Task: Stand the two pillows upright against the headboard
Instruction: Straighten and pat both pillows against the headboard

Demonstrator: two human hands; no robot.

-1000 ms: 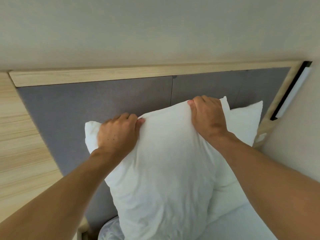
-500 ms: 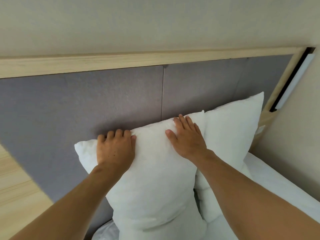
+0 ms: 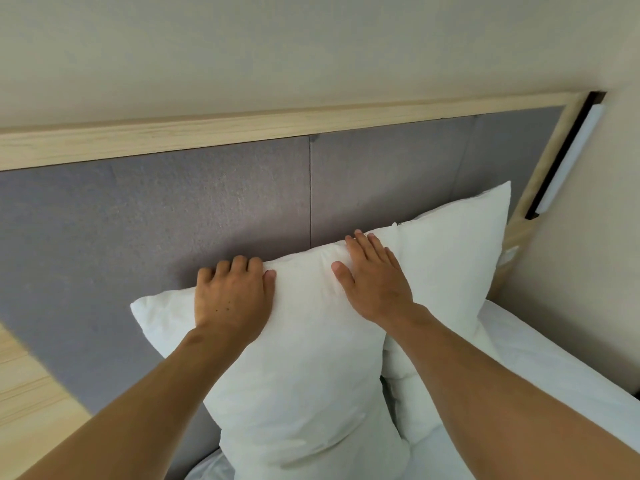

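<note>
Two white pillows stand upright against the grey padded headboard (image 3: pixel 173 216). The left pillow (image 3: pixel 301 382) is nearer me and overlaps the right pillow (image 3: pixel 450 258), which leans behind it toward the corner. My left hand (image 3: pixel 232 292) lies on the left pillow's top edge, fingers curled over it toward the headboard. My right hand (image 3: pixel 374 275) rests flat on the same pillow's upper right, fingers spread, pressing it back. Neither hand grips the fabric.
A light wooden rail (image 3: pixel 242 129) caps the headboard under a beige wall. A wooden post and a white wall light (image 3: pixel 568 161) stand at the right corner. White bedding (image 3: pixel 554 382) lies below right; a wooden panel (image 3: pixel 27 403) is at the left.
A second ago both hands gripped the pillow's top edge and held it higher. It has come down against the headboard, and my hands have loosened to lie flat on it.
</note>
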